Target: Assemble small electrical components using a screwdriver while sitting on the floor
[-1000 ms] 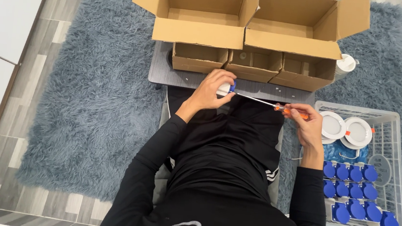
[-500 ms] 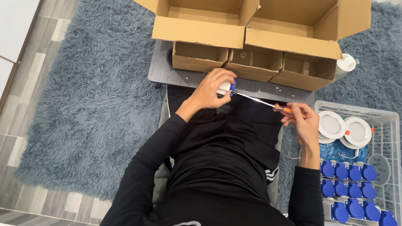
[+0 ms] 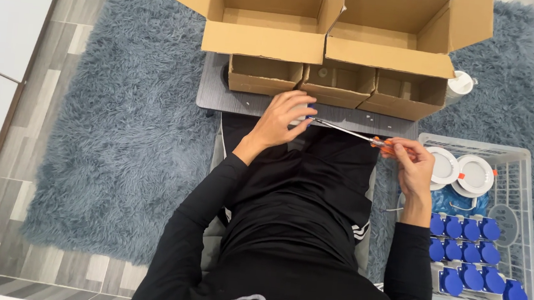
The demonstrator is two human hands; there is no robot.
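My left hand (image 3: pixel 283 117) is closed around a small white and blue part (image 3: pixel 308 118), mostly hidden by the fingers, at the front edge of a low grey table (image 3: pixel 232 100). In my right hand (image 3: pixel 409 162) is an orange-handled screwdriver (image 3: pixel 347 131); its thin metal shaft runs leftward and its tip meets the part in my left hand. Both hands hover above my lap, clad in black.
Two large open cardboard boxes (image 3: pixel 267 13) (image 3: pixel 402 32) and three small open ones (image 3: pixel 335 85) stand on the table. A white wire basket (image 3: pixel 530 195) at right holds round white discs (image 3: pixel 467 172) and several blue parts (image 3: pixel 466 254). A shaggy grey rug (image 3: pixel 125 130) lies underneath.
Both hands have stayed close to the same spot; my right hand shifted slightly on the screwdriver handle while the tip stays at the part.
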